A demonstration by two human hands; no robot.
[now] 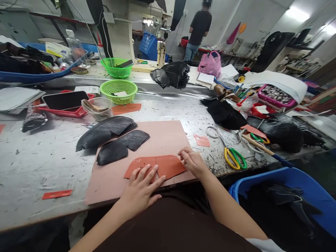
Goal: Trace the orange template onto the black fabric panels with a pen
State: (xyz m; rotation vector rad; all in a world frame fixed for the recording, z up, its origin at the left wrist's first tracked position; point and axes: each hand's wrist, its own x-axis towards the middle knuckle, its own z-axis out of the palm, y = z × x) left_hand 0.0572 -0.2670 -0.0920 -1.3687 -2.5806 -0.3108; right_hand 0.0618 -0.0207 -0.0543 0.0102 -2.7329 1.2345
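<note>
An orange-brown cut leather piece (168, 165) lies flat on a pinkish cutting mat (162, 138) at the table's near edge. My left hand (140, 190) rests on the piece's near side, fingers spread and flat. My right hand (191, 161) is at the piece's right end, fingers curled in a pinch on its upper edge. Whether it holds a small tool there is too small to tell. Two black cut pieces (120, 147) lie on the mat's left part, with a stack of black ones (105, 131) just beyond.
Yellow-and-green scissors (233, 157) lie right of the mat by a small orange scrap (202, 140). Green baskets (118, 90), a red tray with a phone (65, 101) and black piles stand further back. A blue bin (301, 185) sits low right. A person stands far off.
</note>
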